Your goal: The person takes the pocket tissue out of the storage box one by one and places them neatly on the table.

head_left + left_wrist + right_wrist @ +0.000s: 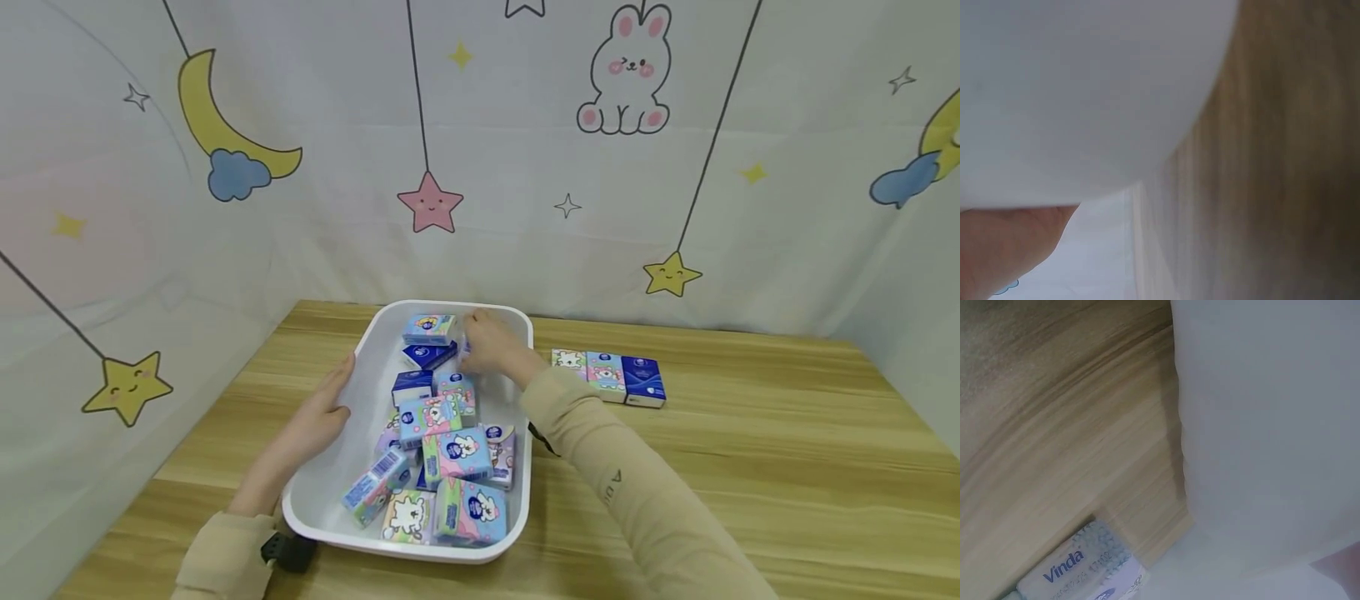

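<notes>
A white plastic tub (322, 483) holds several small packs of tissues in pastel and dark blue wrappers. My right hand (491, 343) reaches over the right rim into the far end, fingers curled on a pale tissue pack (464, 343) that they mostly hide. Just left of it lie a light blue pack (429, 328) and a dark blue pack (429, 357). Against the tub's left side rests my left hand (318, 417), fingers extended along the rim. In the left wrist view, part of that hand (1013, 247) shows beside the tub's outer wall (1085, 94).
On the wooden table (750, 450), right of the tub, three packs stand side by side: a cream one (570, 360), a pastel one (606, 375) and a dark blue one (643, 382). A patterned curtain (525, 250) hangs behind the table.
</notes>
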Action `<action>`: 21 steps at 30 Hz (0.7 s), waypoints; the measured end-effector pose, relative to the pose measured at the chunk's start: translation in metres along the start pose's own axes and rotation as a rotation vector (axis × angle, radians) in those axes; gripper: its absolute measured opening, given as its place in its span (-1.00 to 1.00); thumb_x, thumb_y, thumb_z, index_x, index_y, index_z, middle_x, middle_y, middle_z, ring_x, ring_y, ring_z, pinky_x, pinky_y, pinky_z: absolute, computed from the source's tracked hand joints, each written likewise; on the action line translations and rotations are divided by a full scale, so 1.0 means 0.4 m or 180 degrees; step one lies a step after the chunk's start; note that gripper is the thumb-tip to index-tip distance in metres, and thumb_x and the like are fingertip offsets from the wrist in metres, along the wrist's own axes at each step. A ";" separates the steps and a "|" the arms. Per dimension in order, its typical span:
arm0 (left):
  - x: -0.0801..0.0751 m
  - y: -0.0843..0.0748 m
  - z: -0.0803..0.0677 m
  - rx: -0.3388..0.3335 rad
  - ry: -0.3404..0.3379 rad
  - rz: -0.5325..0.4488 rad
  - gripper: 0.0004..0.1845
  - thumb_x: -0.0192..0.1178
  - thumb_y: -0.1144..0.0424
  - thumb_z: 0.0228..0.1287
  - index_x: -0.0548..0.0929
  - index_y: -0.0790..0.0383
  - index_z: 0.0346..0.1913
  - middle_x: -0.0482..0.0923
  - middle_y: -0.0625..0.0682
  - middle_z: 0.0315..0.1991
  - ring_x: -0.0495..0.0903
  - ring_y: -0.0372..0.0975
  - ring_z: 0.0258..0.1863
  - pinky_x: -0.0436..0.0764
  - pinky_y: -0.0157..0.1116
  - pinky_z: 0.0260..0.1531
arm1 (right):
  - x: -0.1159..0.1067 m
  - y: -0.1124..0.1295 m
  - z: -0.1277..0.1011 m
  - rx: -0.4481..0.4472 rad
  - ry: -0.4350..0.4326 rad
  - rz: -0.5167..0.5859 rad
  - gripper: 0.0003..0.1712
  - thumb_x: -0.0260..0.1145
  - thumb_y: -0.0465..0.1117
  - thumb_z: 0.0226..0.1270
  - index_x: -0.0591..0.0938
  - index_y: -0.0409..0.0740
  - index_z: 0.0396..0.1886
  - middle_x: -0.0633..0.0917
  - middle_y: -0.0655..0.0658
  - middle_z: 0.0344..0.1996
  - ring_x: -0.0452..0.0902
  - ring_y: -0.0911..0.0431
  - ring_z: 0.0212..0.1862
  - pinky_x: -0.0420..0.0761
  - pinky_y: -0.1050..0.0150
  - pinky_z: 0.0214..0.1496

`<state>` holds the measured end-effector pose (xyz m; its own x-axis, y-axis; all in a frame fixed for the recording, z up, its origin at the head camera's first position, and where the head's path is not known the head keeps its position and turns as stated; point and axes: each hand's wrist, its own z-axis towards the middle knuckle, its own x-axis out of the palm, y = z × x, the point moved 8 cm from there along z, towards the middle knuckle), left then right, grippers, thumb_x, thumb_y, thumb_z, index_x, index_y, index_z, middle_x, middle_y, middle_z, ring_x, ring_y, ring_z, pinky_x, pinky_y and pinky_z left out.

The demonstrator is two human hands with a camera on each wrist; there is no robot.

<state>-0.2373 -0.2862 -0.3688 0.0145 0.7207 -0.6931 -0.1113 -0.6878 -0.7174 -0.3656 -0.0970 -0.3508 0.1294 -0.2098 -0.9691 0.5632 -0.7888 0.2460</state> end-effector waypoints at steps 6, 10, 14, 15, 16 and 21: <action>-0.001 -0.002 0.001 0.0023 -0.0001 -0.0001 -0.20 -0.13 0.58 0.16 -0.11 0.38 0.50 -0.21 0.41 0.51 -0.18 0.33 0.47 -0.06 0.29 0.40 | -0.017 -0.002 -0.010 0.0010 -0.0022 0.0295 -0.02 0.45 -0.08 0.04 0.24 -0.37 0.40 0.33 -0.33 0.36 0.27 -0.15 0.39 0.28 0.06 0.50; -0.003 -0.005 0.001 0.0042 -0.0001 -0.0017 -0.20 -0.13 0.58 0.16 -0.11 0.39 0.50 -0.21 0.41 0.51 -0.18 0.33 0.47 -0.06 0.29 0.40 | -0.038 -0.005 -0.018 -0.0008 -0.0113 0.0425 0.01 0.43 -0.10 -0.01 0.21 -0.37 0.41 0.31 -0.36 0.35 0.26 -0.16 0.38 0.33 0.05 0.47; -0.002 -0.005 0.002 0.0042 0.0016 -0.0044 -0.19 -0.13 0.58 0.15 -0.12 0.39 0.50 -0.22 0.40 0.51 -0.18 0.33 0.47 -0.05 0.29 0.39 | -0.057 -0.010 -0.033 0.0019 -0.0165 0.0497 0.05 0.43 -0.06 -0.01 0.18 -0.33 0.45 0.26 -0.35 0.39 0.21 -0.16 0.42 0.33 0.03 0.47; -0.002 -0.004 0.003 0.0034 0.0023 -0.0055 -0.19 -0.13 0.58 0.15 -0.12 0.38 0.50 -0.22 0.40 0.51 -0.18 0.33 0.47 -0.04 0.29 0.39 | -0.060 -0.012 -0.037 0.0033 -0.0167 0.0519 0.06 0.43 -0.05 0.00 0.16 -0.32 0.46 0.25 -0.34 0.40 0.21 -0.16 0.42 0.33 0.03 0.47; -0.002 -0.004 0.003 0.0044 0.0022 -0.0065 -0.19 -0.13 0.58 0.15 -0.12 0.39 0.50 -0.22 0.40 0.51 -0.18 0.33 0.47 -0.04 0.29 0.39 | -0.063 -0.013 -0.042 0.0034 -0.0175 0.0527 0.07 0.43 -0.04 0.01 0.15 -0.31 0.47 0.25 -0.33 0.41 0.21 -0.15 0.42 0.33 0.03 0.47; -0.001 -0.001 0.004 0.0105 -0.0004 -0.0082 -0.19 -0.14 0.60 0.12 -0.11 0.43 0.49 -0.19 0.44 0.50 -0.14 0.34 0.46 0.01 0.29 0.38 | -0.075 -0.013 -0.069 -0.0027 -0.0235 0.0459 0.06 0.45 0.01 0.02 0.19 -0.28 0.46 0.34 -0.30 0.34 0.31 -0.12 0.35 0.39 0.07 0.43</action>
<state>-0.2388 -0.2861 -0.3682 0.0163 0.7383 -0.6743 -0.1435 -0.6657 -0.7323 -0.3500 -0.0707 -0.3233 0.1494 -0.3626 -0.9199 0.5500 -0.7427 0.3821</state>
